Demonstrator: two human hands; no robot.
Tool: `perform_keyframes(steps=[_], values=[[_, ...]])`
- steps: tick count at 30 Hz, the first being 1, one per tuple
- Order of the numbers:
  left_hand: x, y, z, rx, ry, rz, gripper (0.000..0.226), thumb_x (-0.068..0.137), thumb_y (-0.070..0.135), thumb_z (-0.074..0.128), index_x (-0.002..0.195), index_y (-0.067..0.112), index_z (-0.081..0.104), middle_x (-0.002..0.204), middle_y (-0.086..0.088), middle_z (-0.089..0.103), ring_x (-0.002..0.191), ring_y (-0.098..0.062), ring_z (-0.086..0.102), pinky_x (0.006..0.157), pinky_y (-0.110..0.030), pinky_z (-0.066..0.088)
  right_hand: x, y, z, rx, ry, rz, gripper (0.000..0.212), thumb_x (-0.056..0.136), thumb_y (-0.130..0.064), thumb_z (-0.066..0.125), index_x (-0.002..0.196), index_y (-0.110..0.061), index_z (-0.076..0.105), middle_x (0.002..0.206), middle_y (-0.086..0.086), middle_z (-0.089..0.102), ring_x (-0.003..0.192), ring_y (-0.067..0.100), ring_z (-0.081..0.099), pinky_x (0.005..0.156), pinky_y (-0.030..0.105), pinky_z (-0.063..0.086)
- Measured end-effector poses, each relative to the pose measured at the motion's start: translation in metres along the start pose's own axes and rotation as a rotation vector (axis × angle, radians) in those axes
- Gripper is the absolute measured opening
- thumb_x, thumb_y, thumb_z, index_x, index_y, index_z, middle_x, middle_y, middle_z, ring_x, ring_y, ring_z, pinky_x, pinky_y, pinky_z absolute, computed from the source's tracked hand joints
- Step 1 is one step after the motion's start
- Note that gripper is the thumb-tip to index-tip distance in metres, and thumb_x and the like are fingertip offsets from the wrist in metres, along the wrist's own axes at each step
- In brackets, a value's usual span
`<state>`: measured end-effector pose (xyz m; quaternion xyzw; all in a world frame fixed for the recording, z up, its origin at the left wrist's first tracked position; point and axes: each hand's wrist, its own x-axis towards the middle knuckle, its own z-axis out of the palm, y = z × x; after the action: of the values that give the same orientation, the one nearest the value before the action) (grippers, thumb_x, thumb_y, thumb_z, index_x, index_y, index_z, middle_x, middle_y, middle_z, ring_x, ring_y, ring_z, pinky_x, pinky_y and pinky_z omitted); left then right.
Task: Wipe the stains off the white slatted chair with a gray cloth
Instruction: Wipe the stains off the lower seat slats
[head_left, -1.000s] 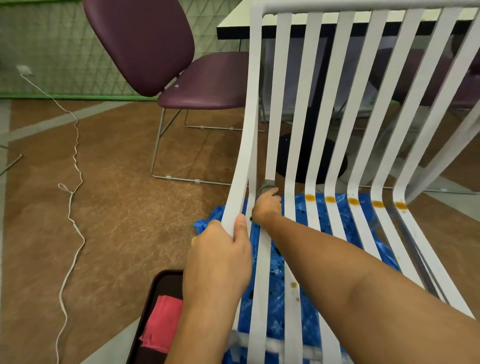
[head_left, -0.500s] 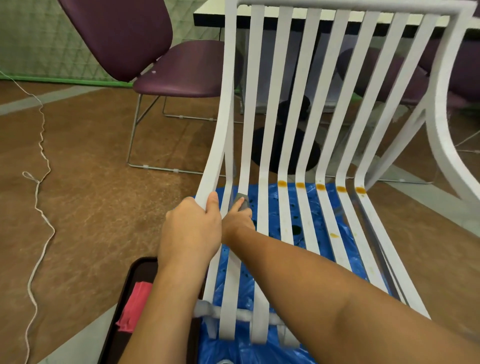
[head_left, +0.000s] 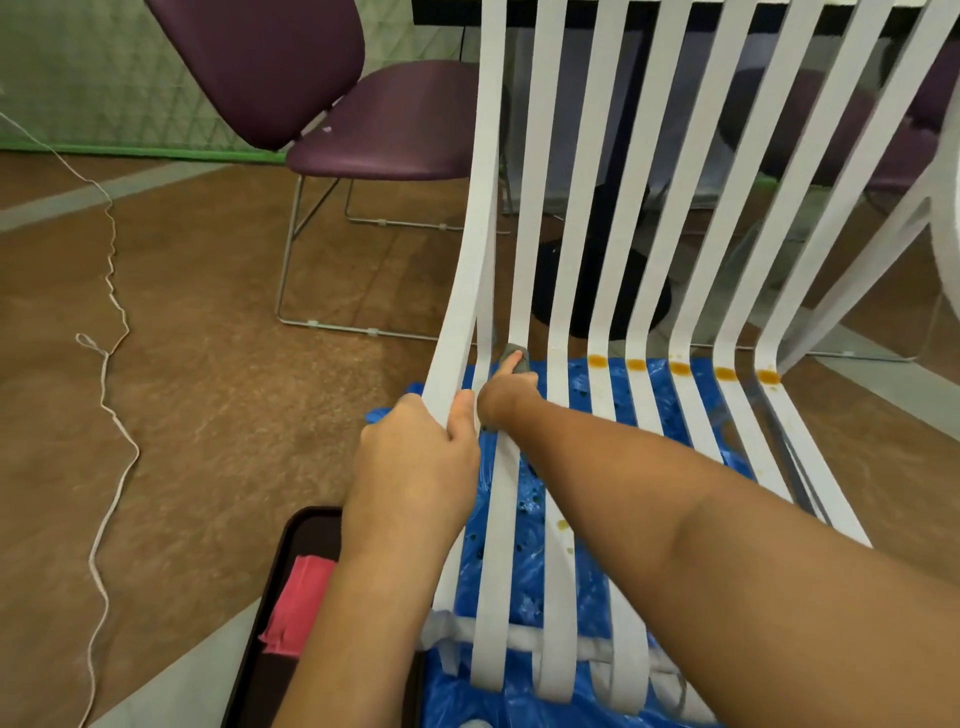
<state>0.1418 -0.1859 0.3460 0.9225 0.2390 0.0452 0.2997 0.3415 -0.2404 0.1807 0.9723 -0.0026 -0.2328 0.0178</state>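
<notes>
The left hand (head_left: 415, 457) braces the white slatted chair (head_left: 485, 156): its fingers are curled round the outermost left slat, with the thumb lying along the top. Just beside it, the right hand (head_left: 506, 395) has its fingers closed on the gray cloth (head_left: 517, 358) and presses the bunched cloth against a slat at the bend where seat turns up into back. It looks like the third strip from the left, though the hand covers too much to be sure.

The next move turns on the orange stains (head_left: 679, 368). They lie to the right of the right hand's fingers, one on each of five slats, at the same bend. The row's long axis runs left to right across the chair and dips slightly toward the right. Each slat's own long axis runs away from the person, then upward. The right hand is the nearer one and already has the cloth, so it probably works sideways along the bend, slat by slat. A fainter spot (head_left: 562, 525) sits on a seat slat nearer the person, above the blue plastic sheet (head_left: 587, 384).
</notes>
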Motion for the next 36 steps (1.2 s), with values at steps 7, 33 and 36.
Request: perform_keyframes(steps=[7,33,36], values=[[0.000,-0.001,0.003,0.003,0.037,0.005,0.043,0.102,0.056,0.040,0.096,0.016,0.053,0.077,0.003,0.052,0.064,-0.009,0.052,0.045,-0.025,0.036,0.017,0.000,0.000,-0.014,-0.002,-0.020,0.098,0.087,-0.030,0.060,0.157,-0.006,-0.004,0.153,0.021,0.026,0.095,0.039,0.047,0.080,0.043,0.043],[-0.015,0.010,-0.011,-0.066,0.039,-0.030,0.041,0.102,0.055,0.042,0.096,0.015,0.048,0.090,-0.004,0.056,0.080,-0.024,0.062,0.061,-0.033,0.053,-0.272,0.024,0.120,0.388,0.128,-0.122,0.099,0.094,-0.012,0.060,0.156,-0.018,-0.017,0.135,0.019,0.031,0.075,0.016,0.048,0.056,0.026,0.039],[-0.015,0.009,-0.010,-0.078,0.043,-0.021,0.040,0.102,0.056,0.043,0.096,0.016,0.048,0.091,-0.004,0.057,0.081,-0.023,0.062,0.065,-0.035,0.056,-0.294,0.026,0.150,0.665,0.168,-0.169,0.094,0.103,-0.025,0.048,0.144,-0.047,-0.034,0.131,0.008,0.032,0.095,0.018,0.052,0.084,0.030,0.049]])
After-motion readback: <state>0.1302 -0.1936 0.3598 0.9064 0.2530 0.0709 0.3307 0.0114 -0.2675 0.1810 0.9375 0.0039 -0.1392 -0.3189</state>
